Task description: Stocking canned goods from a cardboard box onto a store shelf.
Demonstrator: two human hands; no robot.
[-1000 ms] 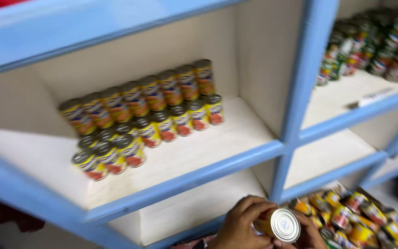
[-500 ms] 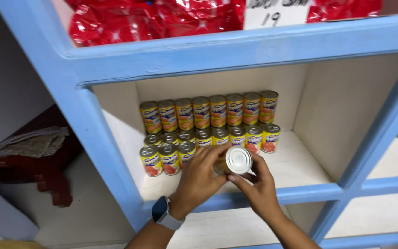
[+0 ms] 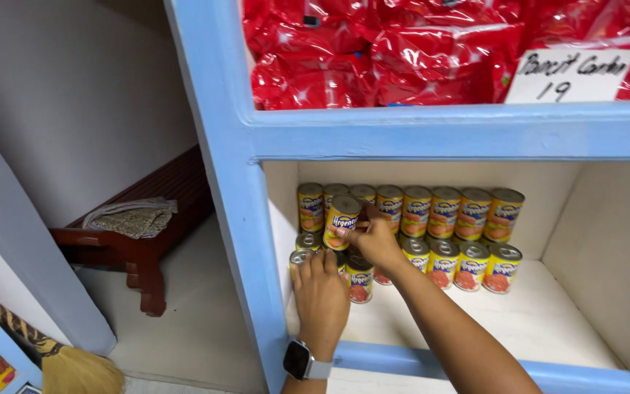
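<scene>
A small shop or stockroom: blue-framed shelves [image 3: 432,135] hold rows of identical tins [image 3: 442,211], red packets [image 3: 402,51] sit above behind a handwritten card [image 3: 570,76].

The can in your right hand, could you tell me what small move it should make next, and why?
Probably lower the can onto the front-left cans and release. The right hand holds it upright just above them, the left hand rests on the cans below, and the back cans are already stacked two high.
</scene>
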